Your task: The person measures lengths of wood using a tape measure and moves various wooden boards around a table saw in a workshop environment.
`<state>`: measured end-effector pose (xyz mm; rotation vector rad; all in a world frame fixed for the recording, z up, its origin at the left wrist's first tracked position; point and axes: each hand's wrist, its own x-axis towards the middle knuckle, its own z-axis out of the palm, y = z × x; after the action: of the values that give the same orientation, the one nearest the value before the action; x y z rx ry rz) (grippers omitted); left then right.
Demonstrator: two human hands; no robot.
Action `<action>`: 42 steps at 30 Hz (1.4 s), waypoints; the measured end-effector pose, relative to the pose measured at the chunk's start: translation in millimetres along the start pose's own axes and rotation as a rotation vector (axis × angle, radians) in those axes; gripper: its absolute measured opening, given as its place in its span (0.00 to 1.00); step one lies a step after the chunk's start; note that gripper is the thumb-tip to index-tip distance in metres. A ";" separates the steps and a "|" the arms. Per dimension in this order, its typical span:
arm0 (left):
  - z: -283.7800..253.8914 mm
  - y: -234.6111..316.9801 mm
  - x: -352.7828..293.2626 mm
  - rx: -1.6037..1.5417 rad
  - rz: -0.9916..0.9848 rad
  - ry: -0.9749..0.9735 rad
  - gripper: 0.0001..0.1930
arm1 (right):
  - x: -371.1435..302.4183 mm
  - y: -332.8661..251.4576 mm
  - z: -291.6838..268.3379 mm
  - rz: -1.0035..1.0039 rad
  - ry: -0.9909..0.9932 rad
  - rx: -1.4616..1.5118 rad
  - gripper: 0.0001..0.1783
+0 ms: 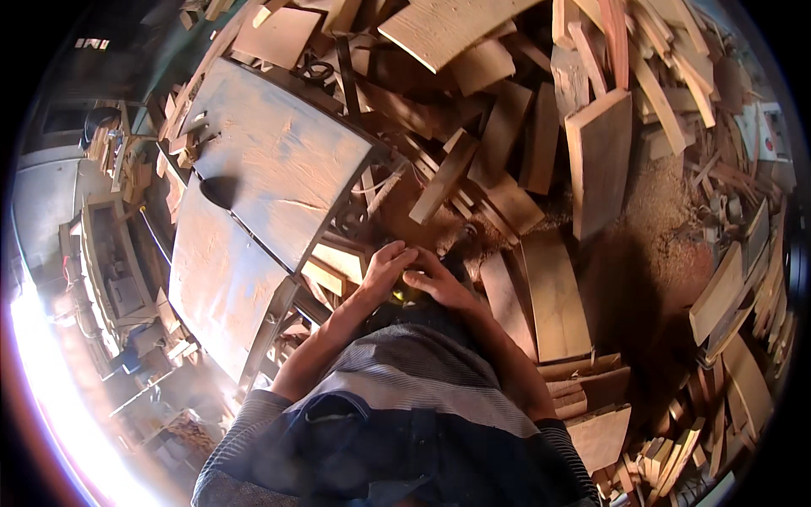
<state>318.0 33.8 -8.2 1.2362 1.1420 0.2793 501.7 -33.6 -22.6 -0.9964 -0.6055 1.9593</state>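
In front of my waist, my left hand and my right hand meet with their fingertips touching. The fingers of both are bent and pressed together. What they hold between them, if anything, is hidden. A small yellow-green thing shows just below the hands, too covered to name. Close by on the left stands a metal-topped saw table, dusty and scratched, with a dark slot across its top. Wood offcuts lie beside its near edge, next to my left hand.
Loose boards and offcuts pile up ahead; a wide board lies across the top. To my right, a long board leans near my forearm, and another thick board stands tilted. Sawdust covers the floor there. A wooden frame stands at far left.
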 end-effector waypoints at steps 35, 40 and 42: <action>-194.9 43.7 467.6 0.522 -0.158 0.463 0.32 | -105.8 92.9 -60.7 0.436 1.178 -0.110 0.36; -279.6 -55.5 584.3 0.743 -0.305 0.575 0.40 | -127.6 144.7 -25.8 0.850 1.270 -0.344 0.47; -308.0 -105.5 620.0 0.905 -0.174 0.797 0.41 | -115.6 150.3 -14.9 0.799 1.316 -0.407 0.40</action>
<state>317.2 619.1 -392.7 1.8604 2.2001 0.1084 483.5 -210.8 -89.2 -2.6937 0.2319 1.2468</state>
